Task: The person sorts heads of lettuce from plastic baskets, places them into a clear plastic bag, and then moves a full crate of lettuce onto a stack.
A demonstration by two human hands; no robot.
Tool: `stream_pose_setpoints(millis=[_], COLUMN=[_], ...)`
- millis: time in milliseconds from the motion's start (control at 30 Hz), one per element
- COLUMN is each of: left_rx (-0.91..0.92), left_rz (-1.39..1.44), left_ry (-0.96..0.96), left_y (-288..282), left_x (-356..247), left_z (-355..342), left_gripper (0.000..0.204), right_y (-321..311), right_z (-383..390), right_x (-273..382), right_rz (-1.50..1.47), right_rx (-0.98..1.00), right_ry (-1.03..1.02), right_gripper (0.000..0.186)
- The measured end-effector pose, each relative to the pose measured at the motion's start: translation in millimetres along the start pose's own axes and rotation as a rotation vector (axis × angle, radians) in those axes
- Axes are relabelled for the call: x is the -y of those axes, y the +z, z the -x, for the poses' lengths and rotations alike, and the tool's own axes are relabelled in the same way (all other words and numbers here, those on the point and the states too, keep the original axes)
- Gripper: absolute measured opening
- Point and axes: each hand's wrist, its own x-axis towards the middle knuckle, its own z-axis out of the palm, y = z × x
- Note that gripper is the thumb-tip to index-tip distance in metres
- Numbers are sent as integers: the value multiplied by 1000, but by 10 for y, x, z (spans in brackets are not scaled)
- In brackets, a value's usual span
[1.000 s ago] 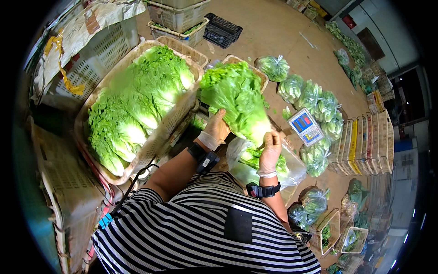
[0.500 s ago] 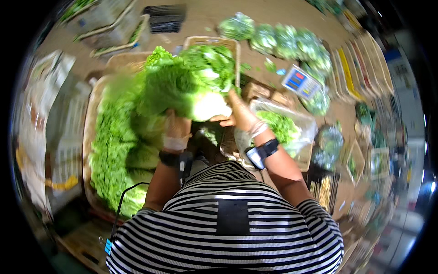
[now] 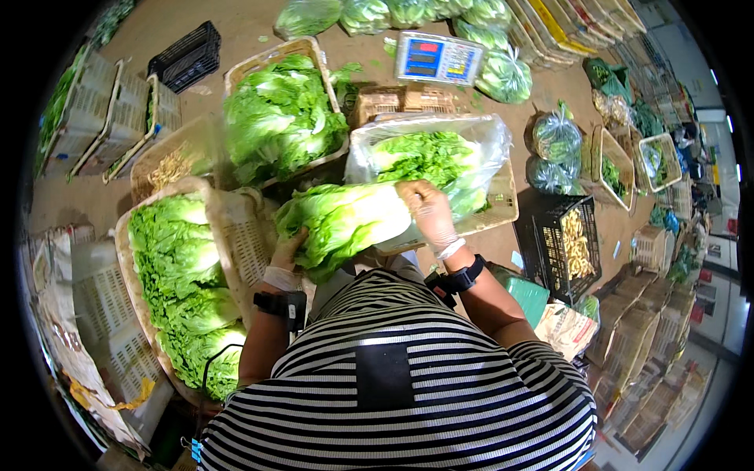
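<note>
Both my hands hold one large head of green leaf lettuce in front of my body. My right hand closes around its pale base end. At the leafy end, my left hand grips from below, its fingers partly covered by leaves. Just beyond the lettuce, to the right, a clear plastic bag lines a pale crate with more lettuce inside. To my left, a beige crate holds several lettuces, side by side. Another lettuce-filled crate stands farther off.
A scale with a lit display stands behind the lined crate. Bagged vegetables lie along the far floor. On the right is a black crate with pale yellowish produce. Stacked crates and a black basket are far left.
The lettuce has come from above the left and far crates toward my body and the lined crate. My right hand has shifted onto its base. The view has turned.
</note>
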Motion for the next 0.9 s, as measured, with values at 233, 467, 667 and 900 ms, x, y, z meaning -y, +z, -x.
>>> stream_pose_setpoints(millis=[233, 467, 667, 900], left_rx=[-167, -153, -343, -216], left_rz=[48, -268, -644, -2668], left_ry=[269, 572, 265, 328], left_y=[606, 1613, 2194, 1370], left_x=[471, 664, 1398, 1800], left_z=[-401, -1277, -2521, -4330], left_gripper=[43, 33, 48, 25], right_y=[-1009, -2225, -2421, -2331], right_z=[-643, -801, -551, -405], right_x=[-1087, -2451, -2066, -1916], right_rz=[758, -486, -573, -737], right_rx=[-638, -483, -394, -277], right_ry=[477, 691, 411, 502], right_gripper=[90, 20, 23, 37])
